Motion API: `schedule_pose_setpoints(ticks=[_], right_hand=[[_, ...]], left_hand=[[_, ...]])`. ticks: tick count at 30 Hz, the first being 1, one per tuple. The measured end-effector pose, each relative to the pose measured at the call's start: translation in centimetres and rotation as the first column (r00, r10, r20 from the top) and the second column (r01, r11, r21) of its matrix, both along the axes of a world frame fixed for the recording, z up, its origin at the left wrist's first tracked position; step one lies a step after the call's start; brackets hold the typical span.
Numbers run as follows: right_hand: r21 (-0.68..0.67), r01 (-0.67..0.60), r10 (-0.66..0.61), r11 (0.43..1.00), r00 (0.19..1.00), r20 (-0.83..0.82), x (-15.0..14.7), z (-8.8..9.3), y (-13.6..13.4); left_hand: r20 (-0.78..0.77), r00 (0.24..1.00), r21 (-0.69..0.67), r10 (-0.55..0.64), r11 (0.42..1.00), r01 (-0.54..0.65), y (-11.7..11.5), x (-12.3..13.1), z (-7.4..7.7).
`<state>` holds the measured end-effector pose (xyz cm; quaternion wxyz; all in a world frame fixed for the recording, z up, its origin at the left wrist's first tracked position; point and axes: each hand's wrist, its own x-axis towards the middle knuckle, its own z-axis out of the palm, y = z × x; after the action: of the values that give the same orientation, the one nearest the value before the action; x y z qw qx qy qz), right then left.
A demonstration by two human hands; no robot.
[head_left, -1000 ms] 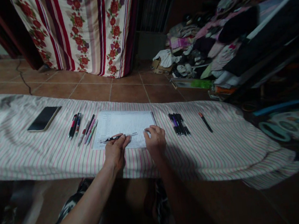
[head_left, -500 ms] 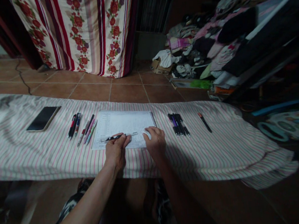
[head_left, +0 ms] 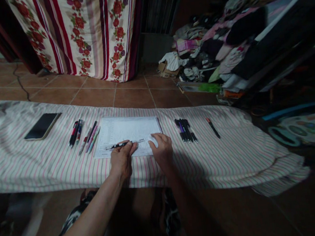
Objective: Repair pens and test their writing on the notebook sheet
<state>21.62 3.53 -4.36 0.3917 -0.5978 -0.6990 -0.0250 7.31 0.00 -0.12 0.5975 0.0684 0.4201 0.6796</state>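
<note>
My left hand [head_left: 121, 156] is closed around a dark pen [head_left: 114, 146], which lies nearly level over the lower part of the notebook. A thin pale rod [head_left: 140, 140] sticks out from these fingers towards the right. My right hand [head_left: 163, 148] is curled over the notebook's lower right corner, with a small white crumpled piece [head_left: 150, 138] at its fingertips; whether that is tissue or paper I cannot make out. Under both hands the spiral notebook [head_left: 127, 126] lies flat, its page mostly pale, its coil on the right.
Left of the notebook lie several pens [head_left: 89, 138] and a dark-screened phone [head_left: 42, 126]. To the right are several black and purple pens [head_left: 185, 130] and one orange-ended pen [head_left: 213, 128]. A striped cloth [head_left: 222, 163] covers the table. Clothes [head_left: 209, 47] are heaped beyond it.
The view has shifted slightly, so the things on the table sit a little further left. Both hands keep nearly the same pose, and the pen stays in my left hand.
</note>
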Motion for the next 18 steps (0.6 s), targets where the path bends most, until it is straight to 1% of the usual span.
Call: schedule_pose_setpoints(ticks=[4, 8, 13, 18], right_hand=[[0.034, -0.021, 0.022, 0.999, 0.999, -0.027, 0.0, 0.5, -0.1], [0.08, -0.095, 0.099, 0.992, 0.994, -0.044, -0.5, 1.4, -0.4], [0.066, -0.174, 0.176, 0.983, 0.984, -0.028, -1.1, 2.0, -0.7], [0.059, -0.2, 0.202, 0.978, 0.979, -0.035, -1.1, 1.9, -0.7]], left_hand=[[-0.002, 1.0, 0.0, 0.006, 1.0, -0.006, 0.0, 0.1, 0.1], [-0.005, 1.0, -0.004, 0.007, 1.0, -0.007, 0.0, 0.3, 0.1], [-0.003, 1.0, -0.016, 0.001, 1.0, -0.001, 0.0, 0.3, 0.3], [-0.002, 1.0, -0.032, -0.019, 0.999, 0.019, -0.1, 0.3, 0.4]])
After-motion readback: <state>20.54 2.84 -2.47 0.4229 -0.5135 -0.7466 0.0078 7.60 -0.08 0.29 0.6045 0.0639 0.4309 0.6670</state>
